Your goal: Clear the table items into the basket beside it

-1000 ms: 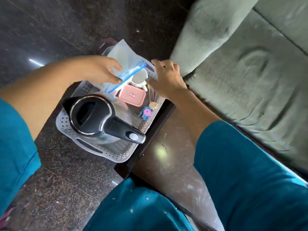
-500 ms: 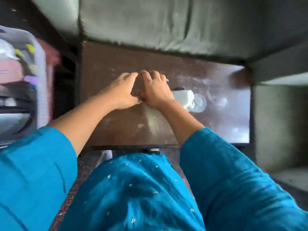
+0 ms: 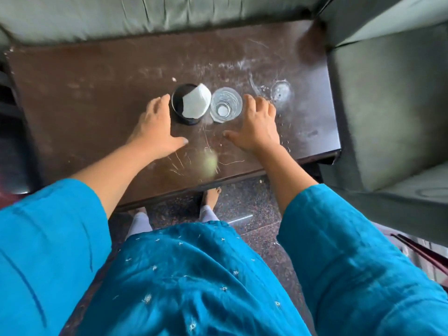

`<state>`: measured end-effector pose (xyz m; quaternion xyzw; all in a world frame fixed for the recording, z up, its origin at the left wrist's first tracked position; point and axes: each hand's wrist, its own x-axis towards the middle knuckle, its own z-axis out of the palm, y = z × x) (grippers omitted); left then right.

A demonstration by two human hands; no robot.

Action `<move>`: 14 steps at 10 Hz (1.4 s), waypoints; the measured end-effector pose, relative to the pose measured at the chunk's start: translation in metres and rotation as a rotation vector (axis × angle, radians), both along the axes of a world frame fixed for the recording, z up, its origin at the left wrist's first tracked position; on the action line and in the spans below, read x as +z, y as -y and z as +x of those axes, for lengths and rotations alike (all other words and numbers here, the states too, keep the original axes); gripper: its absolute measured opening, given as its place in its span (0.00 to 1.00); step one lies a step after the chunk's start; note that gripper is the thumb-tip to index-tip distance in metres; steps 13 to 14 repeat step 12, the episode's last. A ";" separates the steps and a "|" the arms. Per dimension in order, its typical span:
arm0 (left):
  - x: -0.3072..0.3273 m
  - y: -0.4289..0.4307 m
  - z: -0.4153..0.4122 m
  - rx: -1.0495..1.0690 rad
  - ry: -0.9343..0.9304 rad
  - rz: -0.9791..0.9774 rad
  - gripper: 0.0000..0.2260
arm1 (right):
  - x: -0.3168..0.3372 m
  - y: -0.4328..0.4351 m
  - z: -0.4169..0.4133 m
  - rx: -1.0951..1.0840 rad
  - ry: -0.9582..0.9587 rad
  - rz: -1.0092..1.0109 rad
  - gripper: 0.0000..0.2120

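Observation:
A black round holder [image 3: 179,105] with a white folded tissue [image 3: 196,104] in it stands mid-table on the dark brown table [image 3: 97,93]. A clear drinking glass [image 3: 226,105] stands upright just right of it. My left hand [image 3: 155,128] is open, fingers spread, its fingertips beside the holder's left side. My right hand [image 3: 257,124] is open too, fingers spread, just right of the glass. Neither hand holds anything. The basket is out of view.
A grey-green sofa [image 3: 145,15] runs along the table's far edge, and a dark armchair [image 3: 388,93] stands at the right. A wet ring mark [image 3: 281,90] lies on the table right of the glass. My bare feet [image 3: 211,197] stand on speckled floor under the near edge.
The view swung from the basket on the floor to the table. My hands, together half a second ago, have spread apart to either side of the holder and glass.

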<state>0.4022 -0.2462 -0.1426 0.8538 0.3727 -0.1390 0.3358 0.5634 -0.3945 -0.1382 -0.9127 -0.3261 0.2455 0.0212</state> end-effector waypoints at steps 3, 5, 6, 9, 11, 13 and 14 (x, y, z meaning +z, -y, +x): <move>-0.051 -0.005 0.047 -0.104 -0.076 0.010 0.58 | -0.060 -0.027 0.025 0.019 -0.207 -0.058 0.60; -0.076 -0.010 0.062 -0.117 -0.097 0.129 0.52 | -0.080 -0.044 0.031 0.106 -0.212 -0.062 0.53; -0.081 -0.013 0.065 -0.148 -0.050 0.220 0.46 | -0.085 -0.049 0.035 0.096 -0.196 -0.033 0.48; -0.079 -0.018 0.049 -0.107 -0.078 0.243 0.42 | -0.080 -0.066 0.042 0.209 -0.252 -0.009 0.46; -0.077 -0.017 0.048 -0.087 -0.053 0.183 0.46 | -0.077 -0.070 0.030 0.228 -0.240 -0.001 0.45; -0.075 -0.018 0.044 -0.114 -0.084 0.121 0.52 | -0.075 -0.070 0.030 0.242 -0.230 -0.053 0.50; -0.075 -0.018 0.044 -0.114 -0.084 0.121 0.52 | -0.075 -0.070 0.030 0.242 -0.230 -0.053 0.50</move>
